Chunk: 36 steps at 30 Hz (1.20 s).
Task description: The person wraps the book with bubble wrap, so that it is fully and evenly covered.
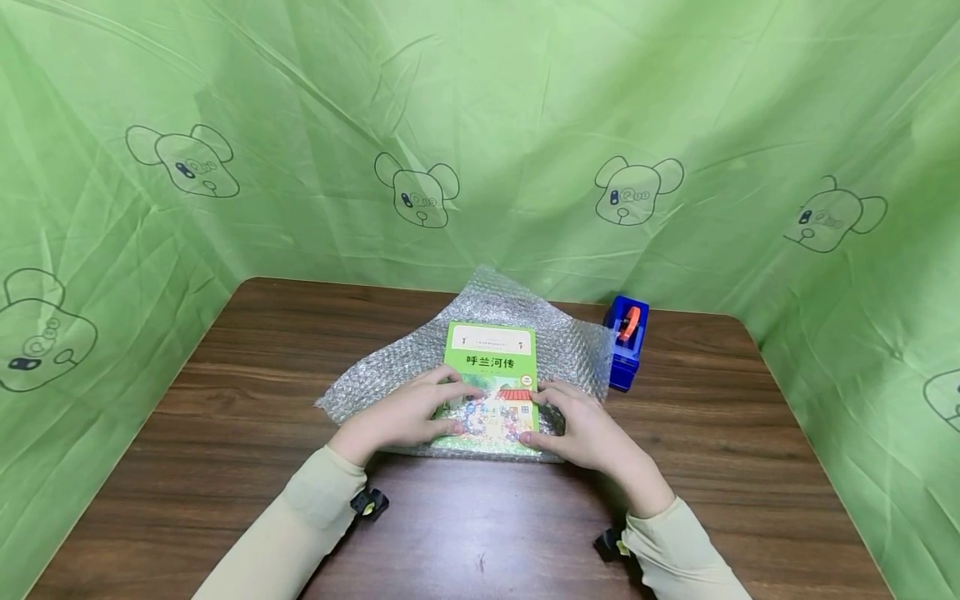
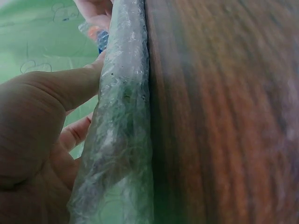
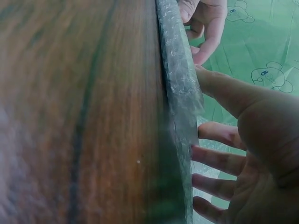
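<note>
A green book [image 1: 491, 362] with an illustrated cover lies face up on a sheet of bubble wrap [image 1: 401, 358]. A shiny layer of the wrap seems to cover the lower half of the cover. My left hand [image 1: 408, 414] rests at the book's left side, thumb and index finger touching the lower cover. On the other side, my right hand [image 1: 588, 425] has its thumb on the lower right corner and its fingers along the right edge. Both wrist views show a rounded fold of bubble wrap [image 2: 124, 93] at the near edge, with my right thumb [image 3: 222, 88] against it.
A blue tape dispenser [image 1: 627, 354] with an orange ring stands right of the wrap, touching or very near its edge. The brown wooden table [image 1: 480, 533] runs back to a green cloth backdrop [image 1: 517, 108] on several sides.
</note>
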Each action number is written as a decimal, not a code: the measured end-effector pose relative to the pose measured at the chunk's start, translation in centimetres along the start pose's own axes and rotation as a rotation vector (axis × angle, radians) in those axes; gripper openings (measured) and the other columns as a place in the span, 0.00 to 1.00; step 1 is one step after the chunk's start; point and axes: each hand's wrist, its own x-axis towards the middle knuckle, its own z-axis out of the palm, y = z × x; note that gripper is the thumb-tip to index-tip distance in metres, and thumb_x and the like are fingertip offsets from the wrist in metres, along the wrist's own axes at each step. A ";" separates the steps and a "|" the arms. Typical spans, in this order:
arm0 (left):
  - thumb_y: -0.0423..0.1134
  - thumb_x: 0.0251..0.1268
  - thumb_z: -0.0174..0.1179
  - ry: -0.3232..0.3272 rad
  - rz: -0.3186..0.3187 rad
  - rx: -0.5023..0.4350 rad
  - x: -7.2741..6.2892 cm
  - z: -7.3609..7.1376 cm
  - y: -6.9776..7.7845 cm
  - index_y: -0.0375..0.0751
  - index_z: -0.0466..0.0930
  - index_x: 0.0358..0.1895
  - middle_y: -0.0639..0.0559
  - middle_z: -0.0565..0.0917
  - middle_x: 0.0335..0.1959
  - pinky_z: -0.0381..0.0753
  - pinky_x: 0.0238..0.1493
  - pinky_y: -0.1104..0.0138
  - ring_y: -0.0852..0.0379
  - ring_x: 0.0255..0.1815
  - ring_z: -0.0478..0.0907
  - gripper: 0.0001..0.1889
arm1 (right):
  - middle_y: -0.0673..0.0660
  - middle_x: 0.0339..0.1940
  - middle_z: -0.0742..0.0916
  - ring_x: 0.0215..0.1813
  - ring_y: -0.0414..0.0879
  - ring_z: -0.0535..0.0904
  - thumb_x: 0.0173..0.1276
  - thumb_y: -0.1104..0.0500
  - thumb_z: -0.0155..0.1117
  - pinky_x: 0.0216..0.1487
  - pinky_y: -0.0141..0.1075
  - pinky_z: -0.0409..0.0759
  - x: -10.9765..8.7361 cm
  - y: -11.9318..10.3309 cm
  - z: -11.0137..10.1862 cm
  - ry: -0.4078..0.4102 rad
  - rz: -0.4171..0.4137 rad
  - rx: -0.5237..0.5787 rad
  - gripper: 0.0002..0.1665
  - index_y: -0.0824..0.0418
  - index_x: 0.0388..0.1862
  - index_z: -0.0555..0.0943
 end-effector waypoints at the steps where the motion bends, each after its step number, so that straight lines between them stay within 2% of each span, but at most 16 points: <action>1: 0.45 0.72 0.74 0.000 0.002 -0.001 0.0 0.0 0.0 0.54 0.78 0.79 0.49 0.79 0.67 0.78 0.70 0.46 0.48 0.65 0.78 0.33 | 0.67 0.75 0.81 0.81 0.70 0.70 0.67 0.40 0.83 0.79 0.70 0.66 0.0 0.0 0.0 0.001 0.000 -0.001 0.38 0.62 0.66 0.85; 11: 0.44 0.73 0.73 -0.015 0.020 -0.020 0.0 -0.2 -0.3 0.53 0.77 0.79 0.49 0.78 0.67 0.79 0.69 0.46 0.50 0.63 0.78 0.33 | 0.68 0.75 0.81 0.81 0.71 0.70 0.67 0.40 0.83 0.77 0.73 0.66 0.0 0.0 0.2 0.010 0.007 -0.005 0.36 0.61 0.65 0.86; 17: 0.43 0.75 0.71 -0.039 0.025 -0.017 0.0 -0.4 -0.5 0.54 0.76 0.80 0.51 0.78 0.67 0.81 0.67 0.51 0.55 0.59 0.78 0.32 | 0.67 0.74 0.83 0.79 0.71 0.72 0.67 0.41 0.83 0.76 0.73 0.68 0.0 0.1 0.3 0.020 -0.004 -0.014 0.36 0.62 0.63 0.86; 24: 0.42 0.79 0.69 -0.037 0.034 -0.037 0.1 -1.0 -0.7 0.48 0.77 0.79 0.48 0.80 0.69 0.82 0.68 0.49 0.51 0.61 0.81 0.29 | 0.66 0.72 0.84 0.80 0.71 0.70 0.67 0.40 0.82 0.76 0.74 0.67 0.1 -0.1 0.4 0.016 0.013 -0.015 0.35 0.62 0.63 0.86; 27: 0.46 0.82 0.65 -0.016 0.023 -0.016 0.6 -1.6 -0.8 0.43 0.78 0.77 0.47 0.84 0.65 0.84 0.65 0.51 0.54 0.55 0.83 0.27 | 0.66 0.71 0.84 0.80 0.70 0.70 0.67 0.40 0.82 0.76 0.74 0.67 0.1 -0.2 0.5 0.016 0.018 -0.011 0.35 0.62 0.63 0.86; 31: 0.49 0.83 0.64 0.051 -0.001 0.037 2.2 -3.1 -1.2 0.37 0.79 0.74 0.50 0.88 0.54 0.85 0.59 0.55 0.60 0.42 0.81 0.26 | 0.66 0.72 0.84 0.81 0.70 0.70 0.67 0.40 0.83 0.76 0.74 0.67 0.1 -0.3 0.5 0.022 0.024 -0.011 0.36 0.62 0.63 0.86; 34: 0.47 0.82 0.64 0.126 -0.032 0.050 3.7 -4.6 -2.2 0.36 0.79 0.73 0.48 0.88 0.53 0.86 0.57 0.55 0.58 0.43 0.82 0.25 | 0.66 0.72 0.84 0.81 0.70 0.70 0.66 0.40 0.83 0.76 0.74 0.67 0.1 -0.3 0.4 0.024 0.031 -0.012 0.36 0.62 0.63 0.86; 36: 0.45 0.82 0.64 0.174 -0.066 0.020 4.6 -5.5 -3.2 0.35 0.78 0.72 0.45 0.87 0.56 0.87 0.57 0.54 0.54 0.47 0.84 0.24 | 0.66 0.73 0.84 0.81 0.70 0.70 0.66 0.40 0.82 0.76 0.74 0.66 0.1 -0.3 0.4 0.023 0.036 -0.011 0.36 0.62 0.63 0.86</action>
